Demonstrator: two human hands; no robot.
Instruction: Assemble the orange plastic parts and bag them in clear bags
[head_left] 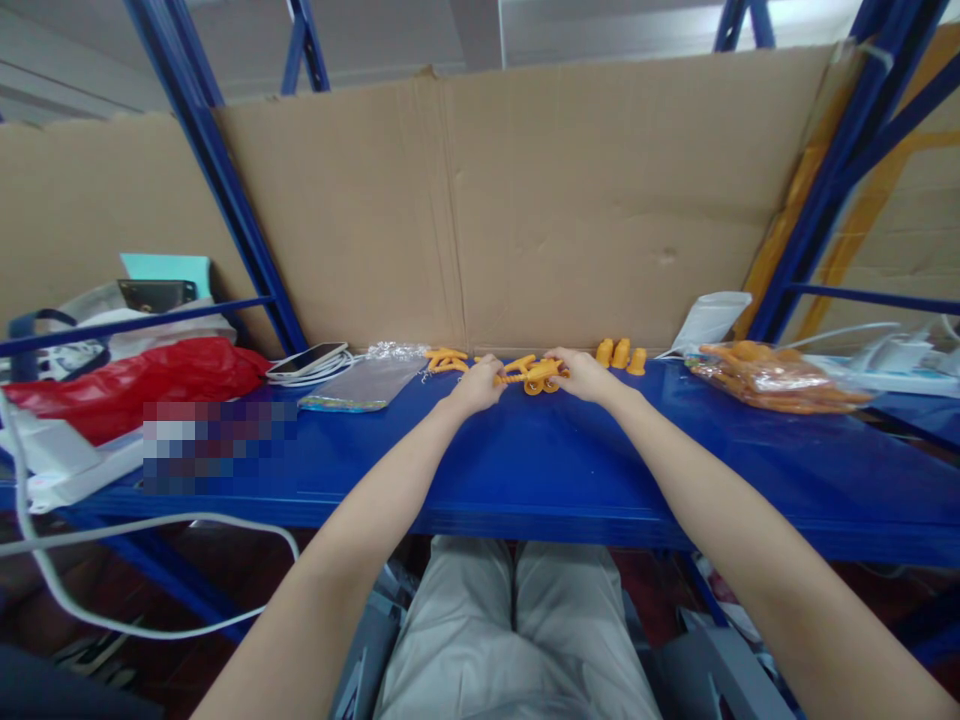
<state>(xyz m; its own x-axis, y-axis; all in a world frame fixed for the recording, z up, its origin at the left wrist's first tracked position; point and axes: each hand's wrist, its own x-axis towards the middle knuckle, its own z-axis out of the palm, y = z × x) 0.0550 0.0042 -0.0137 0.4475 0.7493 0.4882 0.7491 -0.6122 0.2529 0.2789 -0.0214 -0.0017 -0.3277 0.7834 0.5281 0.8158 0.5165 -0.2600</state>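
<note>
Both my hands are on an orange plastic piece [538, 374] with small round wheel-like parts on its underside, over the blue shelf top [540, 450]. My left hand [478, 386] closes its fingers on a thin, ridged-looking end of the piece. At the opposite end, my right hand [583, 376] pinches it. More orange curved parts [445, 360] lie just beyond and left of my left hand. To the right of my right hand stand several orange bell-shaped pieces [621, 354]. My fingertips are partly hidden, and the piece's exact kind is too small to make out.
A clear plastic bag [367, 380] and a phone [318, 357] on a coiled white cable lie left, beside a red bag [157, 380]. At right rests a bag of orange parts [776, 378], near a white power strip [892, 372]. A cardboard wall [562, 200] closes the back.
</note>
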